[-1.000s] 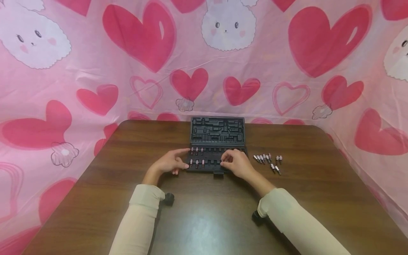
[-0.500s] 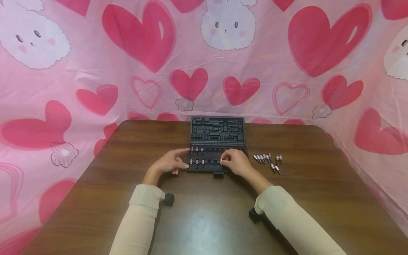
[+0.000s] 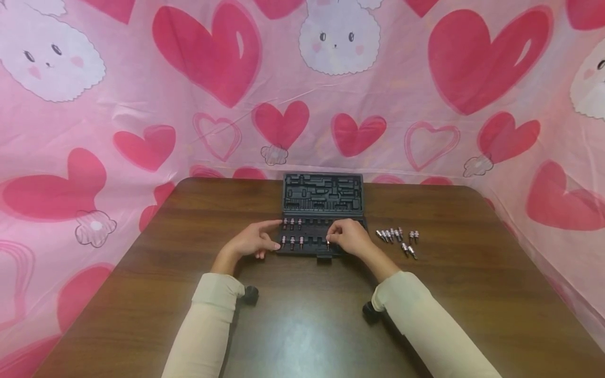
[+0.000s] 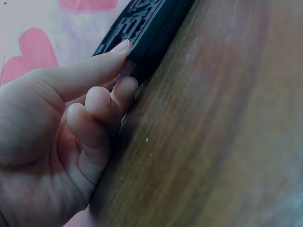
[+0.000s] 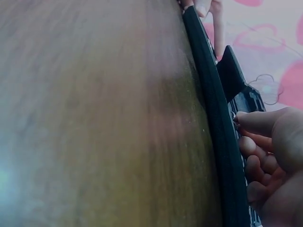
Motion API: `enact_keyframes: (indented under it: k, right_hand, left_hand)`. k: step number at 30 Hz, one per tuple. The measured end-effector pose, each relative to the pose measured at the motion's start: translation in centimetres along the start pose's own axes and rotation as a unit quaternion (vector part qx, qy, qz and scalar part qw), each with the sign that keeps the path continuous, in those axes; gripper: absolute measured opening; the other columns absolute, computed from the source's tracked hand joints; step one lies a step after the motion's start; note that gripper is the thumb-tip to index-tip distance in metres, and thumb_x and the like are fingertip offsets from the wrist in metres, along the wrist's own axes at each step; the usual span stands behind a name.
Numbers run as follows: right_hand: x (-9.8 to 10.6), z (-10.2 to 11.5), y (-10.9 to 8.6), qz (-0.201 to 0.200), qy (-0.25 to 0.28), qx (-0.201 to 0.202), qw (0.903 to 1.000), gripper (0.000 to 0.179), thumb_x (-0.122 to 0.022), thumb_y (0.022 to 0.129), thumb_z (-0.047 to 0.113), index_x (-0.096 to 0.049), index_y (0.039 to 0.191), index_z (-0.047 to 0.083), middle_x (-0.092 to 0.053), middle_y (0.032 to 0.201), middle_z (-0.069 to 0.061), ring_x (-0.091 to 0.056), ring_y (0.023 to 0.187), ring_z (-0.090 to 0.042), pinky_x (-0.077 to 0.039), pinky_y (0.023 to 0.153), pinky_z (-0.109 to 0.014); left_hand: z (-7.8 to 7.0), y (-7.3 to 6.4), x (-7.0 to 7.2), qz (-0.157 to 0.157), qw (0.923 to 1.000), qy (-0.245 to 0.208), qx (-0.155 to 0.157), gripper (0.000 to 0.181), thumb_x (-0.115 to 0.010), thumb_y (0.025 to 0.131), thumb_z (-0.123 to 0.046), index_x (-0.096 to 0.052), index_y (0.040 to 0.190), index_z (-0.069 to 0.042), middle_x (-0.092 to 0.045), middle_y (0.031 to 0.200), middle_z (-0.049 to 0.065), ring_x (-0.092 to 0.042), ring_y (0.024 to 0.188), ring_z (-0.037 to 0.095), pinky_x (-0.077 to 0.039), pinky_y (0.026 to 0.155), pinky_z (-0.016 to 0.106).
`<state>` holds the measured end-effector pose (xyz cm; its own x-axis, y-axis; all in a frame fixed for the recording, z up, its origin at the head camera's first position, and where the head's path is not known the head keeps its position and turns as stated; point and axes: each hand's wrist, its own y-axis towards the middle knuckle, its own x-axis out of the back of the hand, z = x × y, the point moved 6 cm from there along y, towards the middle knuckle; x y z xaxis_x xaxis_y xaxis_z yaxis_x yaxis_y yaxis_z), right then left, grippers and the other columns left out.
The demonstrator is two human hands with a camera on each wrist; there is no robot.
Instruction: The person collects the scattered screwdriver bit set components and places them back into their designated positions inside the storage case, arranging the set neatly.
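- Right sleeve (image 3: 420,310) has swung slightly leftward since a second ago; the right hand (image 3: 351,239) barely shifts, and more of its bit (image 3: 328,244) shows.
- That bit's long axis runs front to back, near end toward the person, at the case's (image 3: 314,230) front row, right of centre; whether it is fully seated, I cannot tell.
- It looks small, slim, silvery.
- Right thumb and finger pinch it, nearly together.
- Left hand (image 3: 252,241), thumb and index straight and spread, touches the case's left side.
- Six seated bits (image 3: 292,242) line up likewise, three per row.
- Loose bits (image 3: 412,252) lie rightward on the worktop (image 3: 293,315): two pairs, plus a cluster too tight to count.
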<state>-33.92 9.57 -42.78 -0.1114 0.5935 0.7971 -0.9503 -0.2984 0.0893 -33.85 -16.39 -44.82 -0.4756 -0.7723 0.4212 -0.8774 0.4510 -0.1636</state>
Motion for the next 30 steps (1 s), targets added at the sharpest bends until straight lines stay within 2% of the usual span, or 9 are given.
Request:
enact_keyframes:
  k: [14, 30]
  right_hand:
    - [-0.24, -0.57, -0.23, 0.002, 0.005, -0.036, 0.9993, 0.011, -0.076, 0.083, 0.024, -0.069, 0.087, 0.015, -0.058, 0.07, 0.005, -0.053, 0.065, -0.013, -0.042, 0.063, -0.034]
    - [0.04, -0.31, 0.52, 0.011, -0.008, -0.055, 0.9984, 0.013, -0.077, 0.083, 0.025, -0.069, 0.088, 0.016, -0.059, 0.072, 0.004, -0.054, 0.067, -0.014, -0.043, 0.066, -0.035]
  left_hand:
    - [0.2, -0.01, -0.45, 0.001, 1.0, 0.007, 0.007, 0.071, -0.076, 0.084, -0.012, -0.043, 0.147, -0.012, -0.056, 0.057, 0.007, -0.051, 0.043, 0.015, -0.044, 0.044, 0.027]
    - [-0.58, -0.37, -0.26, 0.001, 1.0, 0.001, 0.002, 0.07, -0.074, 0.086, -0.009, -0.041, 0.148, -0.01, -0.056, 0.058, 0.006, -0.051, 0.044, 0.014, -0.044, 0.045, 0.027]
